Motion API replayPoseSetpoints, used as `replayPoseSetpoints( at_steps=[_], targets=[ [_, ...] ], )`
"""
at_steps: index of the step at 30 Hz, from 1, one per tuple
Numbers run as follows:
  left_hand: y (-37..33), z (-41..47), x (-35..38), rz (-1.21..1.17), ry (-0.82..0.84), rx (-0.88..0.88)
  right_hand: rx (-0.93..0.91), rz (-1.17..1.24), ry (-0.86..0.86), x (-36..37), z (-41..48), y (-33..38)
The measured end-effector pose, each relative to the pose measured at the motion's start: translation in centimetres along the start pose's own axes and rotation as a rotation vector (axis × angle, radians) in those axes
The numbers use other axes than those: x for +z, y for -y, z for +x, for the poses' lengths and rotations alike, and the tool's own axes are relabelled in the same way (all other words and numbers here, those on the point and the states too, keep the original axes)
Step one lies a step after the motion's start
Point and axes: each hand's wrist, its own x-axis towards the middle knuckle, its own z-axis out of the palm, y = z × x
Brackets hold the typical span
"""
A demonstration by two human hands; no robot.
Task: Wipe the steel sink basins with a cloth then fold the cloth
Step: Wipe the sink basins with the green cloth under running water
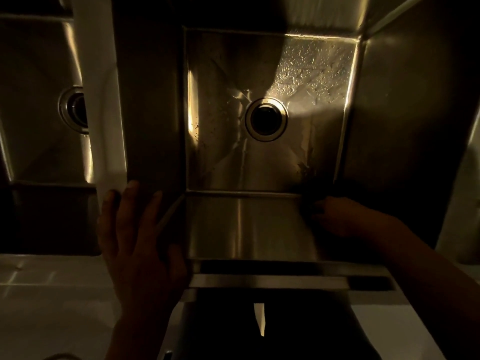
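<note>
Left hand (137, 237) nearest the lens, fingers spread wide and flat against the near-left corner of the right basin (270, 113), holding nothing. Right hand (345, 216) reaching to the basin's near-right floor corner, fingertips lost in shadow over a dark smudge that may be the cloth; grip impossible to judge. Basin floor dimly lit, beaded with droplets at far right and streaked around the round drain (266, 119); left basin (39, 100) cropped by the frame edge, beyond a pale divider (104, 100).

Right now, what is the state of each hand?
Left hand: open, flat on the sink corner, holding nothing.
Right hand: too dark, cannot tell.
</note>
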Motion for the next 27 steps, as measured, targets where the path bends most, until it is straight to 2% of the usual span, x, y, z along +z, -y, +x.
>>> replayPoseSetpoints(
  at_steps=[5,10,15,27],
  targets=[
    [-0.4,0.1,-0.2,-0.042,0.008,-0.01,0.005,0.024,0.03,-0.1,-1.8,-0.9],
    [-0.9,0.4,-0.5,0.002,0.015,-0.006,-0.012,0.038,-0.021,0.2,-3.4,-0.7],
    [-0.9,0.2,-0.4,0.005,0.008,0.01,-0.108,0.022,-0.085,0.3,-4.7,1.4],
    [-0.6,0.3,-0.1,-0.047,0.005,-0.036,-0.408,0.289,-0.347,1.9,-4.4,6.9]
  ],
)
